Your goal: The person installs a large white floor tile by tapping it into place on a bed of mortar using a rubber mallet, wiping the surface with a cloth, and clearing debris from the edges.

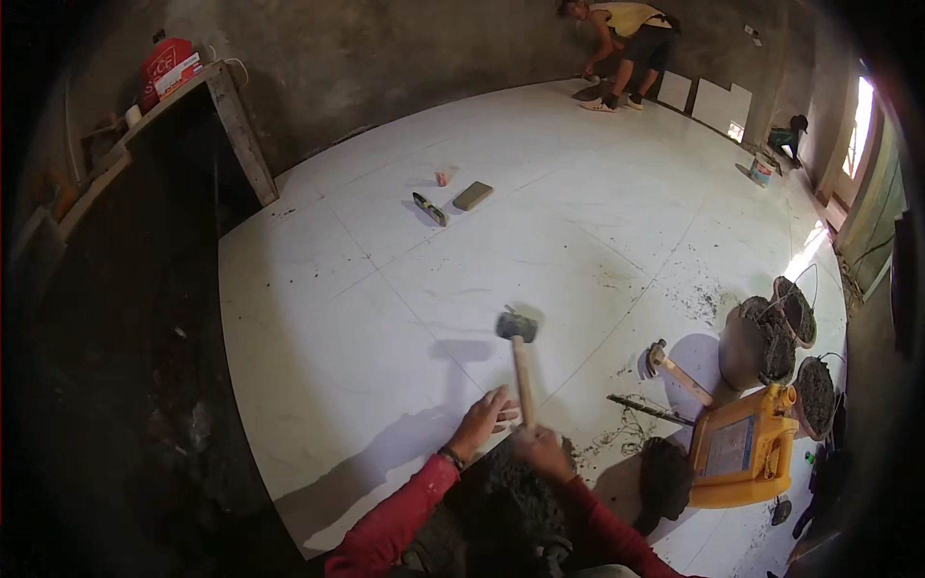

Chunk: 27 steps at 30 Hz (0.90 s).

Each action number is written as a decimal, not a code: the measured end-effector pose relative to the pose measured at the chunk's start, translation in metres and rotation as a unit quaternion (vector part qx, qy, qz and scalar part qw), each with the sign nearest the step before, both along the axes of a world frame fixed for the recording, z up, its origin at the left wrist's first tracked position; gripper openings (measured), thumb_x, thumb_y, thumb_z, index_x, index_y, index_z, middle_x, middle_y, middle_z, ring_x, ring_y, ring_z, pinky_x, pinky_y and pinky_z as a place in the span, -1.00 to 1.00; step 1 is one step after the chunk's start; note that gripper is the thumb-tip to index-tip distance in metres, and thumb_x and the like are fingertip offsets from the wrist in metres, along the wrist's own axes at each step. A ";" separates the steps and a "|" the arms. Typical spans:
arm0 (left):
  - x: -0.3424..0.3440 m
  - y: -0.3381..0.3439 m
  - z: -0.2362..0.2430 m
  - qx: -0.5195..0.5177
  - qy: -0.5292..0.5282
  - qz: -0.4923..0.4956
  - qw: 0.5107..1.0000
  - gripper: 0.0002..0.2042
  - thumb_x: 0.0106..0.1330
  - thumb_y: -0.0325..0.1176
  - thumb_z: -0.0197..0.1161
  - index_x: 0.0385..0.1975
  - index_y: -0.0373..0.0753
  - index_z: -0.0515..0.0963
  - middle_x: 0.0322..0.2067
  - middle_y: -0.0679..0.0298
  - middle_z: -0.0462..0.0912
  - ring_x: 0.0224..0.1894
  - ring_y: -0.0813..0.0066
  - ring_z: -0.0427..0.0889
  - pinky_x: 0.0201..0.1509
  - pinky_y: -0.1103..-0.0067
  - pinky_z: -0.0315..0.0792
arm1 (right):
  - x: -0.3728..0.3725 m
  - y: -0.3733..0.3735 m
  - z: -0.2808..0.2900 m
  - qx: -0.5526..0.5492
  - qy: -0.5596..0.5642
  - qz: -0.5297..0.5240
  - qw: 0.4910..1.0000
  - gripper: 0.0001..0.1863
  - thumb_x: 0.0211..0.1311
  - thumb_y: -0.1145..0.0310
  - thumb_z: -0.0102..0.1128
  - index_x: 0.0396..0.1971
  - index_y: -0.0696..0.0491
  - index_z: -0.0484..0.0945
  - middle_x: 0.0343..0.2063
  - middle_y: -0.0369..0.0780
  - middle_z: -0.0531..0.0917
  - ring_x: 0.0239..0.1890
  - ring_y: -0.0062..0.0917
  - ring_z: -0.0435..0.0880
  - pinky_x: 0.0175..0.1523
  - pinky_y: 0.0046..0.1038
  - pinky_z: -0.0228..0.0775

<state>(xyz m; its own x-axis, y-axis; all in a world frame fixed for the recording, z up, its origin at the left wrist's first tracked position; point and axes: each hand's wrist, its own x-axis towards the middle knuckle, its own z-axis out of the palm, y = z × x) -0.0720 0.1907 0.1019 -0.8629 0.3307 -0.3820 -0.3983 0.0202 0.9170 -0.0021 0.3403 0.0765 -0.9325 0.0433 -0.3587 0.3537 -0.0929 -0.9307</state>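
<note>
Nearest the person lies a dark, rough patch of wet-looking grey mortar (515,486), bordered by large, glossy white square floor tiles (568,289). Above its edge, the person's right grip (542,453), at the end of a red sleeve, is clenched round the black-headed mallet with a pale wooden handle (522,371); the mallet's head points away over the tiles, and its separate shadow suggests it is raised. The left grip (485,420) is released, palm down with fingers spread at the near edge of the tiling; whether it presses there I cannot tell. To the right stand a yellow plastic jug with a pale label (742,448), a claw hammer with a wooden handle (686,382) and round buckets heaped with grey mortar (764,352). Farther off lie a green-and-black narrow tool (430,209) and a flat tan block (473,197). At the back wall a co-worker in a yellow top (626,19) bends to the floor beside cut white tile pieces (721,106) leaning there. Judging by this, most of the visible floor is already covered and jointed, while the near mortar patch remains uncovered and crumbs remain scattered over the finished surface.
</note>
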 end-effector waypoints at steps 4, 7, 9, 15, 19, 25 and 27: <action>-0.014 -0.009 0.017 0.059 0.053 0.015 0.997 -0.53 0.52 0.09 0.04 0.06 -0.25 0.45 -0.29 0.26 0.63 -0.20 0.47 0.66 -0.14 0.54 0.56 | 0.042 -0.065 0.003 -0.028 0.081 0.003 0.996 -0.64 0.38 0.10 0.25 -0.39 0.14 0.58 -0.64 -0.35 0.46 -0.56 -0.63 0.43 -0.48 -0.47 0.25; -0.011 -0.049 0.051 -0.131 0.105 -0.013 0.986 -0.63 0.49 0.06 0.11 -0.17 -0.17 0.45 -0.48 0.39 0.47 -0.39 0.58 0.57 -0.28 0.66 0.52 | 0.063 -0.067 -0.015 0.178 0.164 0.306 0.921 -0.59 0.31 0.05 0.31 -0.32 0.18 0.63 -0.53 -0.06 0.57 -0.52 -0.33 0.51 -0.32 -0.29 0.40; -0.003 -0.032 0.066 -0.225 0.249 -0.029 0.941 -0.59 0.43 0.11 0.16 -0.21 -0.19 0.48 -0.52 0.28 0.52 -0.45 0.39 0.59 -0.33 0.49 0.49 | 0.040 -0.001 -0.035 0.220 0.277 0.427 0.832 -0.59 0.27 0.05 0.36 -0.31 0.17 0.64 -0.42 0.01 0.63 -0.47 -0.26 0.57 -0.21 -0.22 0.49; 0.017 -0.096 0.104 -0.422 0.261 -0.174 0.851 -0.47 0.20 0.29 0.31 -0.35 -0.16 0.64 -0.52 0.11 0.64 -0.41 0.05 0.65 -0.30 0.32 0.46 | 0.000 0.016 0.105 0.273 0.412 -0.004 0.869 0.00 -0.04 0.19 0.63 0.33 0.19 0.19 0.28 -0.04 0.40 0.24 -0.14 0.49 0.30 -0.26 0.35; 0.021 -0.118 0.057 -0.296 0.296 -0.236 0.877 -0.38 0.03 0.36 0.40 -0.43 -0.21 0.65 -0.55 0.11 0.61 -0.46 0.23 0.64 -0.33 0.36 0.43 | -0.026 -0.004 0.132 0.169 0.295 0.346 0.874 -0.27 0.01 0.27 0.60 0.16 0.10 0.39 0.04 -0.07 0.60 0.05 -0.31 0.65 0.12 -0.33 0.51; 0.009 -0.109 0.030 -0.193 0.268 -0.111 0.937 -0.50 0.14 0.14 0.44 -0.24 -0.23 0.64 -0.37 0.17 0.66 -0.30 0.34 0.64 -0.16 0.44 0.46 | -0.056 -0.027 0.147 0.082 0.233 0.287 0.926 -0.46 0.15 0.44 0.47 0.07 0.13 0.37 -0.19 -0.23 0.63 -0.27 -0.58 0.62 -0.13 -0.51 0.53; -0.006 -0.122 0.019 -0.146 0.275 -0.041 0.949 -0.52 0.18 0.01 0.48 -0.05 -0.22 0.64 -0.19 0.17 0.70 -0.14 0.33 0.66 0.01 0.45 0.49 | -0.082 -0.042 0.159 0.096 0.201 0.283 0.933 -0.48 0.21 0.51 0.39 0.10 0.17 0.34 -0.19 -0.24 0.61 -0.36 -0.64 0.55 -0.28 -0.58 0.47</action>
